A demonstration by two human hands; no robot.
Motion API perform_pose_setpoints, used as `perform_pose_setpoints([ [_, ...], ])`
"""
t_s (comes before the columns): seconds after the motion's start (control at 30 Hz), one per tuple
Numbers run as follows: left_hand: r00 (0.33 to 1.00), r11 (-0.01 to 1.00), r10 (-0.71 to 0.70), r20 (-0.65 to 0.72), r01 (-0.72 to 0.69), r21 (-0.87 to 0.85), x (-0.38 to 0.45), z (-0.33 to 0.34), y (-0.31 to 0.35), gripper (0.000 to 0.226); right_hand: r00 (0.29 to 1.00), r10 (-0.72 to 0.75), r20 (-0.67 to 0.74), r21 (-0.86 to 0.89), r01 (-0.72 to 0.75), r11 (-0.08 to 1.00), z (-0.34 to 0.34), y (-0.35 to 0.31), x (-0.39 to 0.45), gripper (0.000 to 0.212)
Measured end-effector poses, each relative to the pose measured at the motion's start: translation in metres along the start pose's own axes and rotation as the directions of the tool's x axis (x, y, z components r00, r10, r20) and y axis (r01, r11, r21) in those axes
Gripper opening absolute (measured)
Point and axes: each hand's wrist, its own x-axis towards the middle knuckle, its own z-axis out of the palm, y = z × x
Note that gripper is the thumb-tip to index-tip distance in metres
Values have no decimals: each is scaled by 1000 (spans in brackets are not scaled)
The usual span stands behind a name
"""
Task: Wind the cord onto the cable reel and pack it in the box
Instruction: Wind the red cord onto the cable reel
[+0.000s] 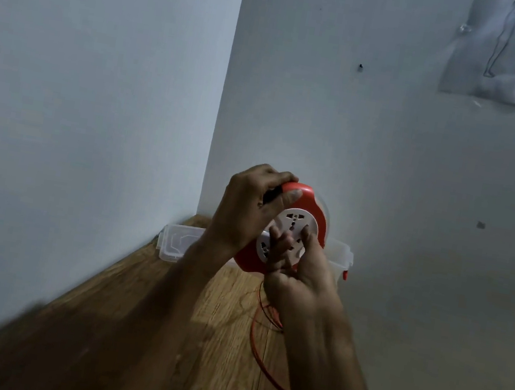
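Observation:
I hold an orange cable reel [313, 203] with a white round socket face [291, 230] up in front of me, above the wooden table [134, 327]. My left hand [247, 206] grips the reel's top handle. The fingers of my right hand [298, 268] press on the white face at its lower part. A thin orange cord [255, 339] hangs from the reel's underside and loops across the table beside my right forearm. Behind the reel stands a clear plastic box [176, 242] against the walls, with an orange clip [345, 274] on its right end.
The table fits into a corner of two pale walls. Its left edge runs along the left wall [95, 101]. A clear plastic bag [501, 51] hangs on the right wall, high up. Small dark marks dot that wall.

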Motion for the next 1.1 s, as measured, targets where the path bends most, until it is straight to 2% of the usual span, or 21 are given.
perform_pose_setpoints([
  [0.1,999,1000,-4,-48,5,15,3,-8,-2,36,999,-40,2,-231,39,972,-2,5,3,58],
  [0.17,996,1000,-14,-94,15,19,4,-16,-8,33,991,-133,23,-477,127,870,-3,4,6,48],
  [0.2,993,1000,-24,-118,26,14,5,-20,-12,33,979,-185,83,-610,197,768,-4,3,6,43],
  [0.23,989,999,-43,-138,44,4,6,-25,-16,32,945,-268,187,-753,313,579,-4,2,7,39],
  [0.27,986,998,-66,-151,65,-8,6,-28,-20,33,858,-392,330,-849,452,274,-7,0,9,34],
  [0.3,984,996,-88,-154,86,-19,7,-32,-23,34,697,-503,512,-837,537,-108,-10,-4,12,28],
  [0.33,983,994,-108,-149,105,-28,7,-34,-26,35,491,-533,689,-722,531,-445,-11,-9,14,22],
  [0.37,982,992,-123,-140,119,-36,7,-35,-27,36,332,-475,815,-579,502,-643,-11,-12,13,18],
  [0.4,983,991,-133,-129,129,-41,7,-36,-28,37,260,-374,890,-455,495,-740,-8,-14,11,19],
  [0.43,983,990,-138,-118,134,-42,7,-36,-28,37,254,-262,931,-358,499,-789,-6,-16,10,25],
  [0.53,987,991,-135,-90,132,-31,6,-34,-28,38,389,-41,920,-214,414,-885,-5,-15,9,49],
  [0.63,987,989,-144,-76,143,-23,6,-34,-28,37,541,-20,841,-217,302,-928,-7,-12,10,74],
  [0.67,986,989,-147,-74,145,-21,6,-35,-28,37,570,-24,822,-215,270,-939,-8,-11,10,80],
  [0.7,986,989,-149,-72,148,-20,6,-35,-29,37,570,-28,821,-210,255,-944,-10,-9,12,83],
  [0.73,986,988,-153,-69,151,-21,7,-35,-30,37,537,-34,843,-202,258,-945,-12,-6,15,83],
  [0.87,984,985,-170,-49,169,-36,5,-36,-30,37,319,-144,937,-236,270,-934,-23,9,30,79],
  [0.97,987,987,-157,-21,156,-37,5,-34,-26,36,199,-201,959,-245,228,-942,-31,13,35,74],
  [1.03,991,991,-130,-5,130,-25,4,-30,-22,35,150,-250,957,-281,249,-927,-34,12,37,68],
  [1.1,993,993,-120,4,120,-23,4,-24,-17,34,161,-344,925,-379,324,-867,-33,10,39,62],
])
